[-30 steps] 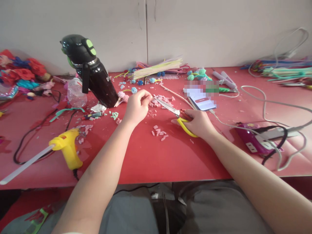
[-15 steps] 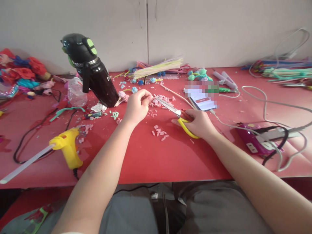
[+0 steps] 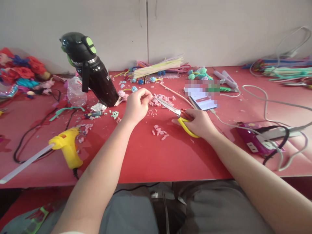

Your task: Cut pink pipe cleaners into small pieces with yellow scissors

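My right hand (image 3: 201, 123) is closed round the yellow handles of a pair of scissors (image 3: 168, 106). The blades point left, their tips close to the fingers of my left hand (image 3: 137, 105). Thumb and fingertips of that left hand are pinched together; whatever is between them is too small to make out. Under and behind the blades lies a heap of short pink cut pieces (image 3: 161, 100). A smaller group of pink pieces (image 3: 160, 132) rests nearer me on the red table (image 3: 151, 162).
On the left stand a black bottle (image 3: 99, 79) and a clear plastic bottle (image 3: 76, 92), with a yellow glue gun (image 3: 67, 146) nearer me. Pipe cleaners (image 3: 158, 68) lie at the back. To the right are a phone (image 3: 202, 99), cables and a purple power strip (image 3: 255, 139).
Almost nothing differs. Both hands and the scissors hold the same place, and the view has shifted only very slightly.
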Demonstrator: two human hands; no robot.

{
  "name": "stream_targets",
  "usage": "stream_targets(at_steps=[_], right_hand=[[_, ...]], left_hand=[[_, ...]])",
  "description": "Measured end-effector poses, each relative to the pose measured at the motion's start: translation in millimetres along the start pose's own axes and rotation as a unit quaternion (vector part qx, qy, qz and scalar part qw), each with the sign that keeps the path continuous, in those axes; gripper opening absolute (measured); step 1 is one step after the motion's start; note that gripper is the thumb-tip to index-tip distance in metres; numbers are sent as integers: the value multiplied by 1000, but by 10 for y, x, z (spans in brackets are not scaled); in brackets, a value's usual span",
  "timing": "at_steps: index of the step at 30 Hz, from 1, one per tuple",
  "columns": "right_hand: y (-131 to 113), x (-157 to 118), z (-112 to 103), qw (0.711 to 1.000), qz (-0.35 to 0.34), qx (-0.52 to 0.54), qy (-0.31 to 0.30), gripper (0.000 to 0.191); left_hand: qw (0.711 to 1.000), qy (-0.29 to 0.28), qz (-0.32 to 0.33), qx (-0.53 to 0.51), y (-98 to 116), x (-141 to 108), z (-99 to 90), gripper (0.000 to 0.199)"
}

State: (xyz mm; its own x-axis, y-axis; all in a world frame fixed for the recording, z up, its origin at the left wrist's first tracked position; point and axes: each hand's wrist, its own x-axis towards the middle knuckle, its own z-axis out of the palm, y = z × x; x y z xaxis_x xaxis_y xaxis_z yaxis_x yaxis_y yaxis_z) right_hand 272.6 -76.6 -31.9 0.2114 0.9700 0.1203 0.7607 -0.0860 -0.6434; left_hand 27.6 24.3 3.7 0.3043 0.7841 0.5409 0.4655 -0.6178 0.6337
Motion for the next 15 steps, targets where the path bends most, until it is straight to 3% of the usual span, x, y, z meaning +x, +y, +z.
stream_targets(at_steps=[15], right_hand=[[-10, 0, -1, 1000, -9, 1, 8, 87]], left_hand=[[1000, -9, -9, -8, 7, 5, -4, 20]])
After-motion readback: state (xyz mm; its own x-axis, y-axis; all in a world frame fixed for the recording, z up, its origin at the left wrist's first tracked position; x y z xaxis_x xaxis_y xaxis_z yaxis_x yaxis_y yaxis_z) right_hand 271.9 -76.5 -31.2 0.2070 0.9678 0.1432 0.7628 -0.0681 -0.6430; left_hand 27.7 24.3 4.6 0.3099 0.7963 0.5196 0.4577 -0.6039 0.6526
